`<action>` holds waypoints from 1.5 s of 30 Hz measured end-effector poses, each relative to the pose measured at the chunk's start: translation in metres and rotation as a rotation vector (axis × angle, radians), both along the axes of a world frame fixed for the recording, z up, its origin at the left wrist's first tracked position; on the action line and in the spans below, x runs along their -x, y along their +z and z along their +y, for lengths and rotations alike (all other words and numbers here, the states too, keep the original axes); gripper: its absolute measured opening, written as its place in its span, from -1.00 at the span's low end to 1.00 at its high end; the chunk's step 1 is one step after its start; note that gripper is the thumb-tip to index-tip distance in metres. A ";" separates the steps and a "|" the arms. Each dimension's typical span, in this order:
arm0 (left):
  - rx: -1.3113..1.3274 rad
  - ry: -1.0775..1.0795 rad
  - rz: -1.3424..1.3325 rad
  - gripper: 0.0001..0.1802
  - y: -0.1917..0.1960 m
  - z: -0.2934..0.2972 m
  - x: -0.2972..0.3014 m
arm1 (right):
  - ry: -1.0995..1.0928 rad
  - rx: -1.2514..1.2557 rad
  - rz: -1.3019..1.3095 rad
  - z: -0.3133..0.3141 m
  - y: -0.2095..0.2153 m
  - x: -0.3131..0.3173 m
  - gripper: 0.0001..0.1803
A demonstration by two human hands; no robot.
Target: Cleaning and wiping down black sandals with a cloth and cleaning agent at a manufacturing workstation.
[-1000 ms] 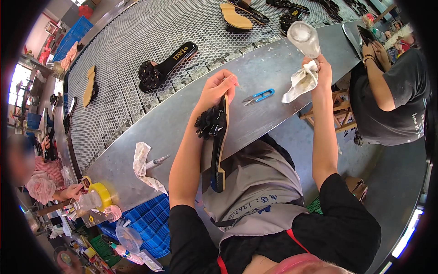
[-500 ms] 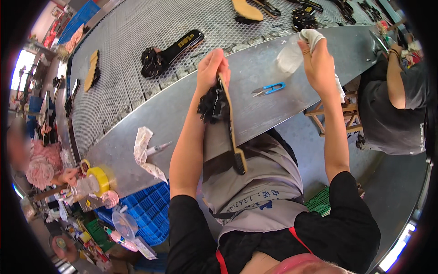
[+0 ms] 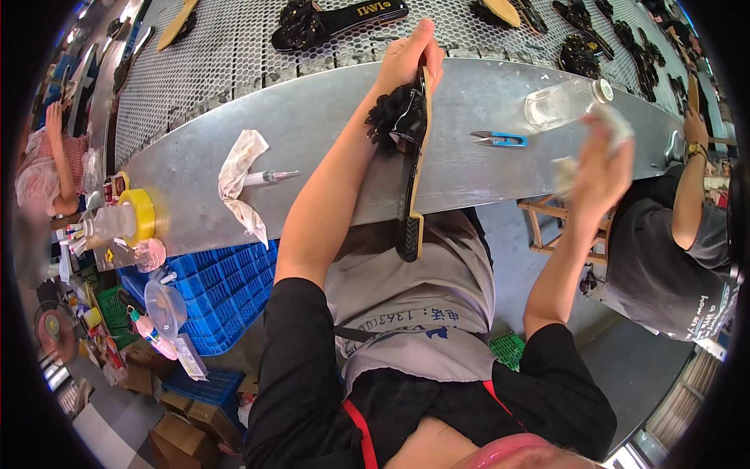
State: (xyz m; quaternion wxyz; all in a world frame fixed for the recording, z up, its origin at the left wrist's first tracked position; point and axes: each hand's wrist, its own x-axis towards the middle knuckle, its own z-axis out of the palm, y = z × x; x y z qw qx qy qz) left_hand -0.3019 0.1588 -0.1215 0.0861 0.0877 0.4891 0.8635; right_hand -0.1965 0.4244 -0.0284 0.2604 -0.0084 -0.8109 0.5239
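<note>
My left hand [image 3: 410, 59] is closed round the toe end of a black sandal [image 3: 409, 191], held over the metal table edge with the heel pointing toward me. A dark fabric flower [image 3: 397, 117] covers its strap, and a tan edge runs along the sole. My right hand [image 3: 600, 176], blurred by motion, grips a white cloth [image 3: 614, 125] beyond the table's near edge on the right. Close to it on the table is a clear bottle [image 3: 556, 105]; I cannot tell if it stands or lies. Blue thread snips [image 3: 501, 139] lie between the sandal and the bottle.
A crumpled white cloth [image 3: 241, 168] and a syringe [image 3: 269, 177] lie left of my forearm. Yellow tape [image 3: 141, 216] stands at the table's left end, above a blue crate [image 3: 215, 301]. Several sandals [image 3: 340, 22] rest on the mesh surface [image 3: 211, 86]. A co-worker [image 3: 664, 258] sits at right.
My right hand and the cloth have come away from the bottle, moving right and nearer to me. The left hand still holds the sandal. The whole view has shifted.
</note>
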 end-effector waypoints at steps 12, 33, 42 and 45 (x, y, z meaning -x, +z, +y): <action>-0.023 -0.323 0.189 -0.14 -0.017 -0.004 0.011 | 0.781 -0.588 0.320 -0.079 -0.059 -0.025 -0.52; 0.065 -0.226 0.121 -0.34 -0.002 -0.001 -0.008 | 1.009 -0.717 0.496 -0.081 -0.071 -0.006 -0.52; 0.095 -0.231 0.090 -0.35 0.002 -0.002 -0.011 | 1.111 -0.666 0.450 -0.084 -0.074 -0.012 -0.66; 0.092 -0.235 0.088 -0.35 -0.003 -0.003 -0.008 | 1.097 -0.738 0.448 -0.081 -0.062 0.007 -0.59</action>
